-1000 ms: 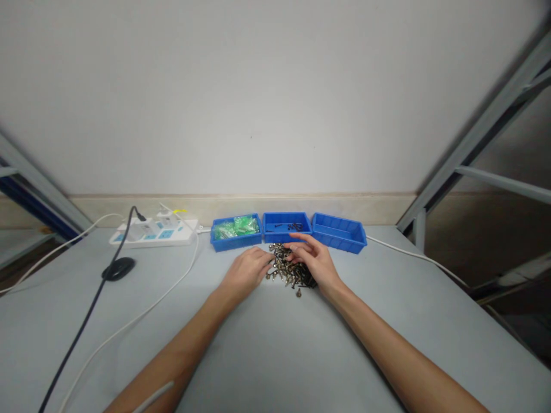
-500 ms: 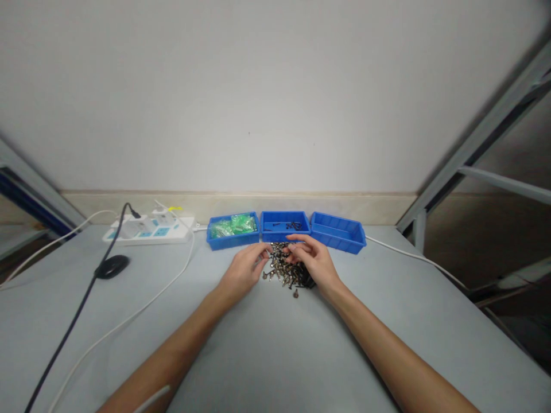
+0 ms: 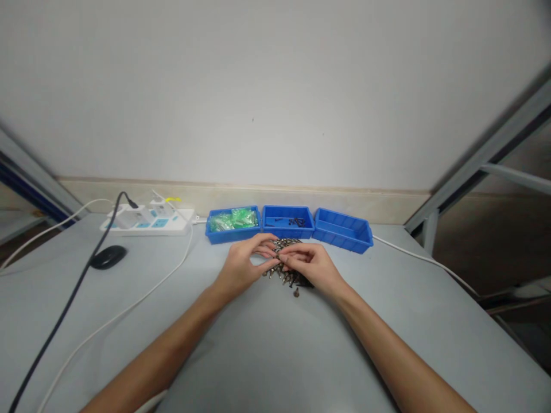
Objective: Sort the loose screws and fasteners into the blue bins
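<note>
The pile of screws [image 3: 293,279] is mottled in brass, silver and black. Behind the pile, three trays [image 3: 287,233] are coloured uniform blue; green and clear packets [image 3: 235,219] are seen in the tray to the pile's left. Left of the pile, a white power strip [image 3: 150,232] is patched with light blue. The table [image 3: 258,355] beneath the pile is coloured plain grey, the wall [image 3: 275,86] behind the pile off-white.
</note>
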`<act>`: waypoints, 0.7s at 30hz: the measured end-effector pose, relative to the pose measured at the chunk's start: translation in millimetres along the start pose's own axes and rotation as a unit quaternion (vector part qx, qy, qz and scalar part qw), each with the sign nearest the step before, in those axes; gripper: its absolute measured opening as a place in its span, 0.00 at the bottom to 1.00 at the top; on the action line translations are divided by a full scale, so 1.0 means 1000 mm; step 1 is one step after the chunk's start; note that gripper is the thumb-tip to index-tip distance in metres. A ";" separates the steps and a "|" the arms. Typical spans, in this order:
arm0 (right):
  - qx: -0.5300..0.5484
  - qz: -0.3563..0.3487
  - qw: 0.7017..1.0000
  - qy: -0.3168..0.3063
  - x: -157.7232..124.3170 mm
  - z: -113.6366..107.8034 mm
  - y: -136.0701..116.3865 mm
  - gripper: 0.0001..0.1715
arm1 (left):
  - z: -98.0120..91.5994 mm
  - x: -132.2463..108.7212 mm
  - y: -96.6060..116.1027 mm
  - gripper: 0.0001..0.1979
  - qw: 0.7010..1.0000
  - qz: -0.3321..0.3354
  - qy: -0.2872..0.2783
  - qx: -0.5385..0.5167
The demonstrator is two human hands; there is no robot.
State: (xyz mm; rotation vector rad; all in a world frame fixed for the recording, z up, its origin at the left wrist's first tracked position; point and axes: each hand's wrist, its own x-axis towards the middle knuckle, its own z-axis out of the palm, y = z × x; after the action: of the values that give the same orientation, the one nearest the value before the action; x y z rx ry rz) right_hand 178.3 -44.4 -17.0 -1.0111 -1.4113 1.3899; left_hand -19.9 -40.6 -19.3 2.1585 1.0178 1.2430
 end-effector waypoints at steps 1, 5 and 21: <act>-0.004 0.001 1.000 0.014 0.003 -0.002 -0.001 0.17 | 0.000 -0.001 -0.003 0.17 0.999 0.011 -0.015 0.026; 0.034 -0.023 0.991 0.127 0.018 -0.008 -0.007 0.20 | 0.001 -0.004 -0.017 0.14 0.976 0.087 -0.085 0.180; 0.067 -0.022 0.981 0.183 0.006 -0.023 -0.007 0.20 | -0.001 0.002 -0.020 0.09 0.933 0.109 -0.101 0.329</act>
State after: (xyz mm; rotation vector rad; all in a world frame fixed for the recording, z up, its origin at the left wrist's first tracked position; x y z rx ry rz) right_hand 199.2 -32.1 -9.8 -1.0768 -1.0483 1.1775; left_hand -27.4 -26.9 -31.7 2.9042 1.2558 0.7989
